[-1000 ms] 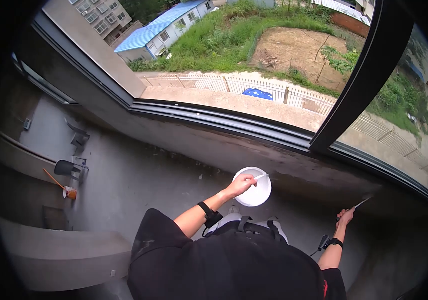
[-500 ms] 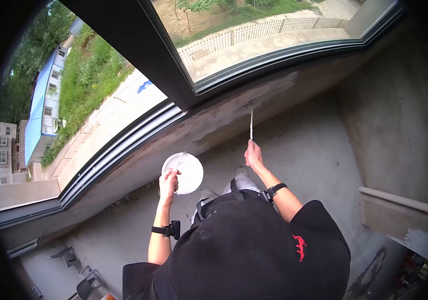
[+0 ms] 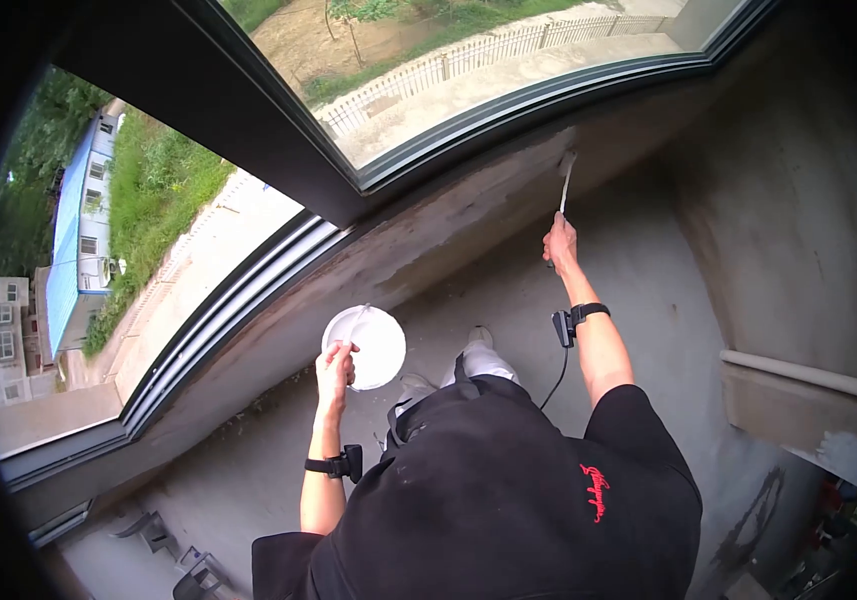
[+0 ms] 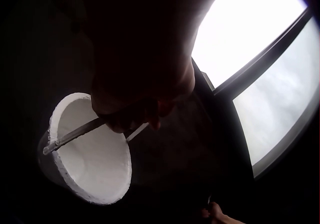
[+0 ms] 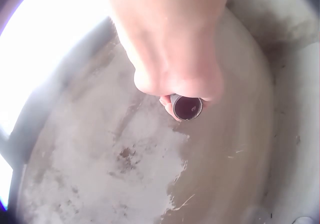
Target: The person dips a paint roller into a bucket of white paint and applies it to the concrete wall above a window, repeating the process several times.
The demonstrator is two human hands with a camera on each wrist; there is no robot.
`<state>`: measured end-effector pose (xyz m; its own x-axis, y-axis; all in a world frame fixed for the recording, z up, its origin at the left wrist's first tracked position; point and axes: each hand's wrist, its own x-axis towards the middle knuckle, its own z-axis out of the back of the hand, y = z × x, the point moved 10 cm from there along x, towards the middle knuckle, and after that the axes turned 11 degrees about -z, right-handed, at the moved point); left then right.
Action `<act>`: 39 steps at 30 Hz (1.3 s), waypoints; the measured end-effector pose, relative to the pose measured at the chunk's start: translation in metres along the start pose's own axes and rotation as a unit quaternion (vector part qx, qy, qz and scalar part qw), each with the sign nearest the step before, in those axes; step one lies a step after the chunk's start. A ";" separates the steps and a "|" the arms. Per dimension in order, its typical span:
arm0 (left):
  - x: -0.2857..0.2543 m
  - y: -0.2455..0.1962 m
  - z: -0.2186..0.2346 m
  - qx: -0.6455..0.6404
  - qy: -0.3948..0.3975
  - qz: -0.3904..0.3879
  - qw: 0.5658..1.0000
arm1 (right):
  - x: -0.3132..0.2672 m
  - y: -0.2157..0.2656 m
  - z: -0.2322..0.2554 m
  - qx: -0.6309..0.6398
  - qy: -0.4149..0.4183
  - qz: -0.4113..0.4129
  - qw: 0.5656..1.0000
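Note:
My left hand [image 3: 334,370] grips the bail handle [image 4: 77,135] of a white bucket [image 3: 380,350], which hangs tilted beside the wall. White coating lines the bucket's inside and rim in the left wrist view. Out to the right, my right hand [image 3: 561,242] holds a trowel [image 3: 566,187], seen nearly edge-on, its far end right at the wall under the window. The round hollow end of its handle [image 5: 188,108] shows below the fist in the right wrist view; the blade is hidden there. A pale, ragged-edged plaster patch [image 5: 125,159] covers part of that wall.
Above the wall runs a dark window frame [image 3: 288,110] with a sill track [image 3: 238,300]. A pipe [image 3: 808,378] sticks out along the right. Chairs [image 3: 203,575] stand on the grey floor at lower left. My feet [image 3: 480,340] are just right of the bucket.
The head view has swung right. Since half a second ago, my right hand has moved right and away from me along the wall with the trowel. The left hand still holds the bucket.

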<state>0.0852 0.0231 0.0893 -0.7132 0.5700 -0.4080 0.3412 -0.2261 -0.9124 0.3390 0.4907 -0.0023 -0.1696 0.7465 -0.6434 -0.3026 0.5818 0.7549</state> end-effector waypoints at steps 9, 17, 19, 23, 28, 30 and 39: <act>-0.001 0.008 0.000 0.001 -0.011 0.006 1.000 | -0.018 -0.006 -0.016 -0.036 -0.020 0.006 0.999; 0.001 0.004 -0.013 0.019 0.006 0.020 1.000 | -0.072 -0.061 -0.045 -0.247 -0.029 0.061 0.967; 0.002 0.008 -0.012 0.013 0.013 0.027 0.999 | -0.082 -0.079 -0.056 -0.265 0.025 0.038 0.963; 0.002 0.000 -0.020 0.007 0.021 0.021 1.000 | -0.101 -0.092 -0.060 -0.243 0.057 0.021 0.968; -0.002 -0.004 -0.027 0.011 0.027 0.021 0.999 | -0.092 -0.047 -0.044 -0.160 0.003 0.080 0.984; -0.001 -0.003 -0.027 0.015 0.030 0.022 0.999 | -0.072 -0.044 -0.037 -0.123 -0.003 0.071 0.990; -0.002 -0.009 -0.041 0.030 0.045 0.030 0.998 | -0.041 -0.003 -0.003 -0.093 -0.048 0.092 0.990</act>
<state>0.1085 0.0566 0.0998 -0.6343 0.6220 -0.4592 0.3417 -0.3072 -0.8882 0.3438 0.4574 0.0216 -0.1500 0.8668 -0.4755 -0.4433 0.3709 0.8160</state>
